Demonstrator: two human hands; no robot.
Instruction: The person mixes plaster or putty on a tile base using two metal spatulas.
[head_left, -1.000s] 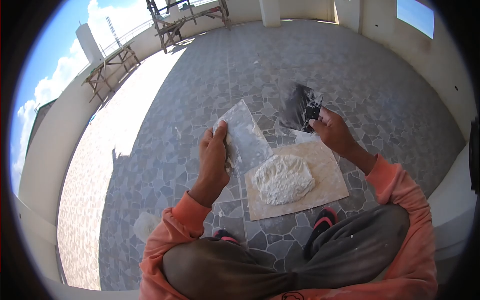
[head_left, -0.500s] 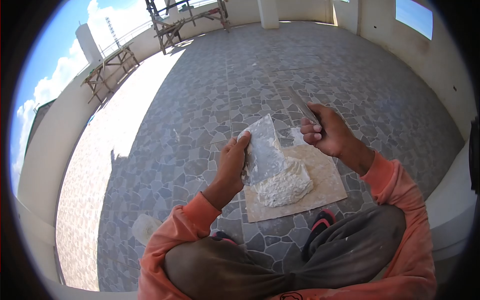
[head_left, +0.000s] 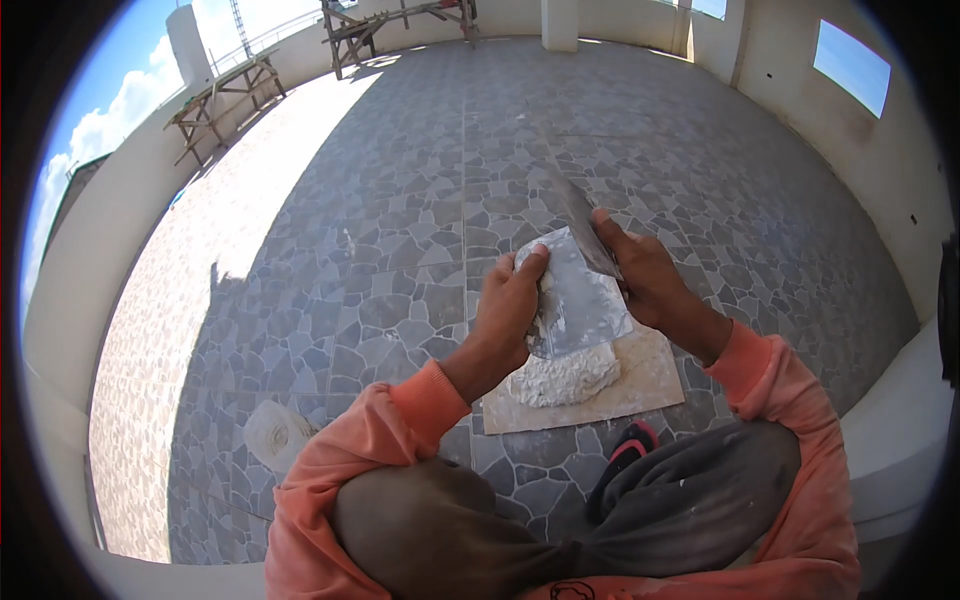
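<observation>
White putty heap [head_left: 565, 378]: lumpy, on the near-left part of the tan board [head_left: 655, 375]. Just above the board is the wide steel blade [head_left: 580, 305], smeared grey-white and tilted. Left hand [head_left: 508, 310]: grip closed on the blade's left edge. Right hand [head_left: 640, 275]: grip wrapped around the narrow knife [head_left: 580, 215], which meets the blade's far edge.

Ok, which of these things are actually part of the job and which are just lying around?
In use:
left hand gripping the wide scraper
right hand gripping the narrow blade
white putty heap
tan board under it

Lying about:
wooden trestles by the wall
whitish lump on the tiled floor
</observation>
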